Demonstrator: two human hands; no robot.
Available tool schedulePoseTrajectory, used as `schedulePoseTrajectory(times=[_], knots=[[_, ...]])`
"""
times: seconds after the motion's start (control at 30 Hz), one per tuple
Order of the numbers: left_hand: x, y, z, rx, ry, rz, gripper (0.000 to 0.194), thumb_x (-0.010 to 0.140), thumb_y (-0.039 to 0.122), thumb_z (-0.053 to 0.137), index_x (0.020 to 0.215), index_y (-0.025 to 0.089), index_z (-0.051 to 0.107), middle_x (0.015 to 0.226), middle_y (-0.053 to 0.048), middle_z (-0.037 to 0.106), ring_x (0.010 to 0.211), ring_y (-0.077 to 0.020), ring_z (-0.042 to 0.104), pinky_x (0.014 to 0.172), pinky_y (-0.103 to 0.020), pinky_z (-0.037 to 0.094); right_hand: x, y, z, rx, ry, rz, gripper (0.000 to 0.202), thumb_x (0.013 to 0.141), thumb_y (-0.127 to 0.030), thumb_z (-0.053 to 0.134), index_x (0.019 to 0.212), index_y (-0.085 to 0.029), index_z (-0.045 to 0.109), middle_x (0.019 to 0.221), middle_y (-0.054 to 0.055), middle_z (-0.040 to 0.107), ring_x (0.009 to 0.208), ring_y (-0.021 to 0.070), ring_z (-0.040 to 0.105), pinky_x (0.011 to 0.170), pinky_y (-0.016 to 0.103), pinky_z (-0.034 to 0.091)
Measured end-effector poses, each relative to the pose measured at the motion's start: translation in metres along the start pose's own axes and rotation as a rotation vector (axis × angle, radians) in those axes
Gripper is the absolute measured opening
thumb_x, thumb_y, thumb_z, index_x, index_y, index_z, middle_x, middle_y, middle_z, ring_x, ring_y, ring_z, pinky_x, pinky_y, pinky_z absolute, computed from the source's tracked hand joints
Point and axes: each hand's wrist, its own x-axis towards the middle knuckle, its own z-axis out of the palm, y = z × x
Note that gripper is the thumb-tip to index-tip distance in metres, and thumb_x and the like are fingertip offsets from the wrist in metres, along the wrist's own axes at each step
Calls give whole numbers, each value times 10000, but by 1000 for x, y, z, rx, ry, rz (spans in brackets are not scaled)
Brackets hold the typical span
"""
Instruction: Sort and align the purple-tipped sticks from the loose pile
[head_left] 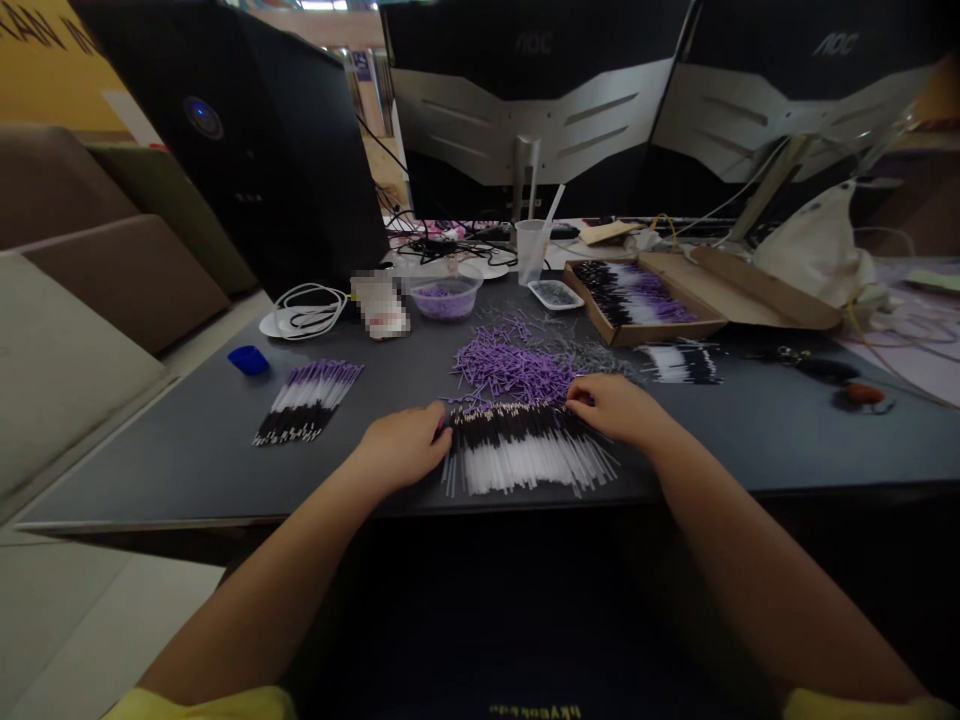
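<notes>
A row of thin sticks (525, 460) with black upper parts and clear-white lower parts lies side by side at the table's front edge. At its left end rests my left hand (405, 445), fingers curled in against the outermost sticks. My right hand (619, 410) is at the upper right end, thumb and fingers pinched close to the black tips. What either hand holds, if anything, is too small to make out. Just behind the row spreads a heap of small purple pieces (514, 360). Small grey pieces (600, 355) are scattered to the heap's right.
A bundle of purple, white and black sticks (309, 400) lies left, near a blue cap (248, 360). An open cardboard box (664, 333) holds more sticks. Behind stand a plastic bowl (448, 300), a small tray (555, 294), a cup (531, 255), a computer tower (247, 150) and monitors (532, 110).
</notes>
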Motion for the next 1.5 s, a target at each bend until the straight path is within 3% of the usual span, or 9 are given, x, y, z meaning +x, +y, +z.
schedulePoseTrajectory(times=[0.3, 0.57, 0.8, 1.07, 1.3, 1.5], knots=[[0, 6, 4, 17, 23, -57, 266, 885, 393, 359, 991, 199, 506, 888, -104, 665, 771, -257, 638, 636, -328, 435, -1, -3, 6, -57, 28, -16, 103, 856, -205, 477, 826, -178, 572, 884, 89, 627, 763, 190, 565, 691, 291, 397], [5, -2, 4, -12, 13, -90, 218, 863, 308, 378, 922, 177, 541, 895, -131, 667, 776, -252, 637, 656, -335, 434, -3, -7, 4, 109, 349, -111, 103, 898, -215, 440, 886, -168, 531, 897, 98, 594, 830, 203, 558, 735, 296, 405], [4, 1, 4, 45, 23, -100, 237, 855, 300, 386, 903, 163, 574, 915, -130, 663, 815, -275, 641, 678, -361, 458, -2, -3, 12, 198, 376, -102, 67, 882, -228, 481, 885, -182, 529, 770, 43, 599, 657, 166, 547, 610, 274, 384], [6, -7, 1, 26, 154, -95, 221, 892, 245, 372, 986, 151, 548, 868, -108, 650, 763, -252, 626, 657, -346, 442, -5, -4, 12, 260, 507, -48, 89, 880, -264, 519, 895, -184, 554, 713, 16, 584, 558, 135, 531, 554, 257, 397], [14, -17, 14, -173, 396, 176, 300, 891, 142, 379, 1081, 198, 605, 984, -66, 605, 893, -197, 596, 781, -321, 462, -3, -1, 8, 245, 585, -239, 272, 899, -144, 433, 1100, -199, 608, 942, 77, 643, 869, 206, 604, 784, 335, 471], [15, -16, 19, -296, 562, 260, 264, 871, 146, 432, 1008, 173, 657, 896, -54, 611, 798, -160, 591, 750, -289, 478, -1, 4, 9, 244, 556, -212, 221, 878, -145, 466, 950, -183, 671, 898, 76, 673, 861, 206, 629, 793, 342, 489]])
